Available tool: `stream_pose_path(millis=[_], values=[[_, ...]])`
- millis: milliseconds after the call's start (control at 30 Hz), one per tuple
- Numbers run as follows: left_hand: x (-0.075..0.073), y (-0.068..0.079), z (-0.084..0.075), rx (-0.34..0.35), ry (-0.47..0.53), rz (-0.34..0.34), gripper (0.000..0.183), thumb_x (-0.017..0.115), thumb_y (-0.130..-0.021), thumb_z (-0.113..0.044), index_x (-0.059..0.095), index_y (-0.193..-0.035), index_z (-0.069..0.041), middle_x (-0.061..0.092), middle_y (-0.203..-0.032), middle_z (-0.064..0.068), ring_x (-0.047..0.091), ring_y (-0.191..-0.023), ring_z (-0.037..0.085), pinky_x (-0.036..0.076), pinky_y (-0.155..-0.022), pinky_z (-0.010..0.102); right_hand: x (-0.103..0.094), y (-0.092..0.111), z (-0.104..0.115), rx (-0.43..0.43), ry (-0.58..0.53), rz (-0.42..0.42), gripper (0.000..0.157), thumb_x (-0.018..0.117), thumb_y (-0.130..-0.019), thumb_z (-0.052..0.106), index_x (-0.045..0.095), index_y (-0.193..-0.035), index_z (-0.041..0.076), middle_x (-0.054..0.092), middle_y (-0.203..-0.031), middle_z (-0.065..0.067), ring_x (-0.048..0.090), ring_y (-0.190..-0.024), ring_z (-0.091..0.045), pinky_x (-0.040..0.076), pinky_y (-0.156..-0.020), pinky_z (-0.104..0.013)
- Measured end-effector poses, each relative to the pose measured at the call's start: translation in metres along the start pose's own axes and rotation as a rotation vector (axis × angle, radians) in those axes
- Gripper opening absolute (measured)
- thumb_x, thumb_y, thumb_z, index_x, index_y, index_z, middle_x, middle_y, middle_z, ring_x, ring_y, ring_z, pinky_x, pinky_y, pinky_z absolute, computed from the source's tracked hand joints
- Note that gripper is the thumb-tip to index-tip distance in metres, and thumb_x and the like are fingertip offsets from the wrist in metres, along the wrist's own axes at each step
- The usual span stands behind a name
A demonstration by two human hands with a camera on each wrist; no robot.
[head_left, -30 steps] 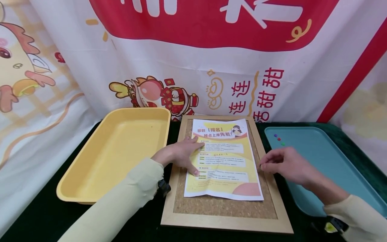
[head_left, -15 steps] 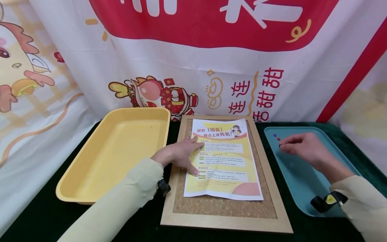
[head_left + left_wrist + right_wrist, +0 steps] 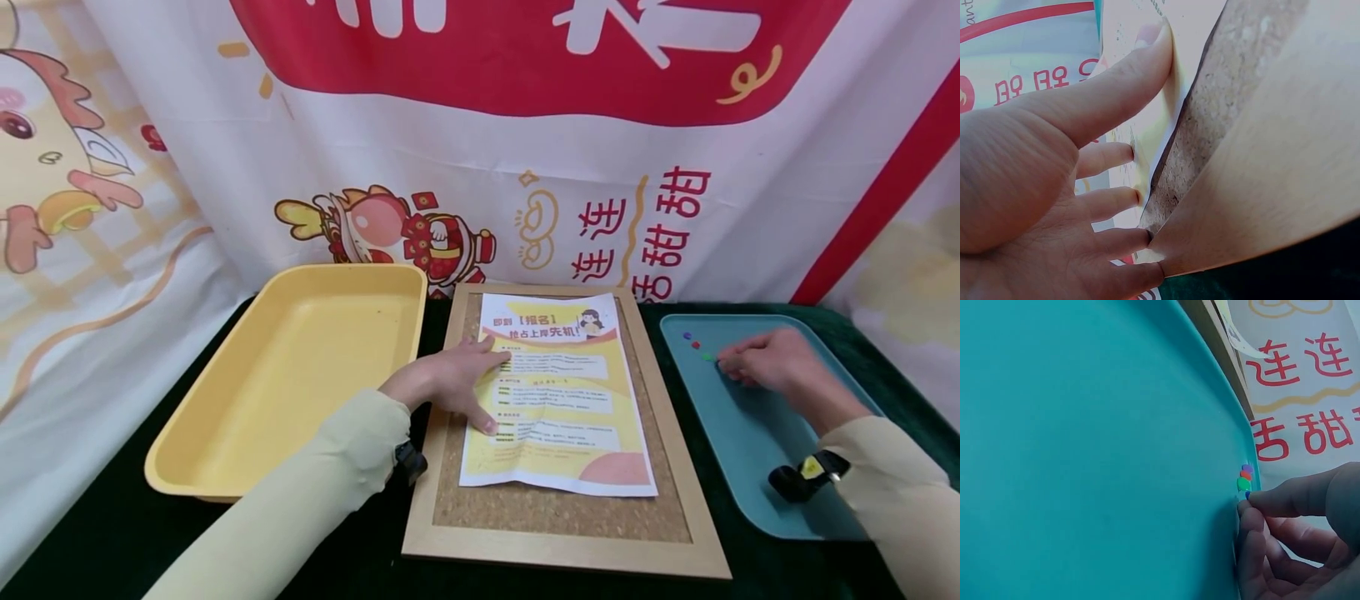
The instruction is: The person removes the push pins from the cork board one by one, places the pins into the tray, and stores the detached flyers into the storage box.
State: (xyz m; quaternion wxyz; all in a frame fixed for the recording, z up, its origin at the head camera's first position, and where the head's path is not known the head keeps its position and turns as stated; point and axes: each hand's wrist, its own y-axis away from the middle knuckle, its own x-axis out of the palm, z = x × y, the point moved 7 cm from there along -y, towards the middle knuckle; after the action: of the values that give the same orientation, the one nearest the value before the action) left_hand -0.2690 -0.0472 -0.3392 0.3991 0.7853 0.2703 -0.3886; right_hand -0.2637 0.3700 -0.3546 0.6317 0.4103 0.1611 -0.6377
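Note:
In the head view a printed yellow poster (image 3: 558,454) lies on a wood-framed cork board (image 3: 562,517). My left hand (image 3: 457,379) rests spread on the poster's left edge. In the left wrist view the thumb (image 3: 1129,81) lies over the paper, fingers along the board's side. Above the blue tray (image 3: 765,450), my right hand (image 3: 776,362) is low near its upper left part. The right wrist view has thumb and forefinger pinching a small blue pushpin (image 3: 1248,495), mostly hidden. Beside it lie a green pushpin (image 3: 1244,484), a red one and a purple one, in a row.
A deep yellow tray (image 3: 300,375) stands left of the board. Dark green cloth (image 3: 337,550) covers the table. Behind, a printed white and red banner (image 3: 525,150) hangs down to the table's back edge.
My right hand has moved from the board's right edge over to the blue tray, then slightly further right, past the green pushpin. The left hand stays on the poster.

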Motion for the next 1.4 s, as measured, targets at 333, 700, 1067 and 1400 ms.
stream_pose_path(millis=[333, 700, 1067, 1400], values=[[0.000, 0.001, 0.002, -0.009, 0.009, -0.003, 0.107, 0.091, -0.085, -0.039, 0.028, -0.170, -0.020, 0.004, -0.181, 0.010, 0.001, -0.168, 0.038, 0.012, -0.135, 0.055, 0.001, -0.001, -0.005, 0.029, 0.036, 0.057, 0.050, 0.060, -0.108, 0.024, 0.058, -0.143, -0.012, 0.071, -0.117, -0.024, 0.059, -0.101, -0.032, 0.053, -0.085, -0.039], [0.000, -0.002, 0.001, -0.012, 0.004, 0.004, 0.109, 0.091, -0.084, -0.039, 0.028, -0.170, -0.021, 0.003, -0.181, 0.009, 0.000, -0.168, 0.037, 0.011, -0.135, 0.055, 0.001, 0.002, -0.007, 0.028, 0.038, 0.053, 0.051, 0.060, -0.108, 0.023, 0.057, -0.144, -0.013, 0.066, -0.128, -0.033, 0.059, -0.103, -0.033, 0.053, -0.085, -0.040], [0.000, 0.000, 0.000, -0.007, -0.005, 0.004, 0.110, 0.091, -0.084, -0.039, 0.027, -0.170, -0.020, 0.001, -0.181, 0.009, -0.001, -0.168, 0.037, 0.012, -0.135, 0.055, 0.007, 0.004, 0.027, 0.018, 0.002, 0.040, 0.054, 0.066, -0.106, 0.034, 0.060, -0.145, -0.004, 0.066, -0.130, -0.026, 0.056, -0.110, -0.033, 0.052, -0.089, -0.042], [0.000, 0.000, 0.000, -0.013, -0.002, 0.002, 0.110, 0.092, -0.083, -0.039, 0.028, -0.170, -0.021, 0.002, -0.181, 0.009, -0.001, -0.168, 0.037, 0.012, -0.135, 0.055, 0.035, 0.001, 0.067, -0.023, -0.176, 0.025, 0.057, 0.064, -0.107, 0.035, 0.054, -0.153, 0.003, 0.054, -0.154, -0.027, 0.063, -0.131, -0.036, 0.053, -0.112, -0.051]])
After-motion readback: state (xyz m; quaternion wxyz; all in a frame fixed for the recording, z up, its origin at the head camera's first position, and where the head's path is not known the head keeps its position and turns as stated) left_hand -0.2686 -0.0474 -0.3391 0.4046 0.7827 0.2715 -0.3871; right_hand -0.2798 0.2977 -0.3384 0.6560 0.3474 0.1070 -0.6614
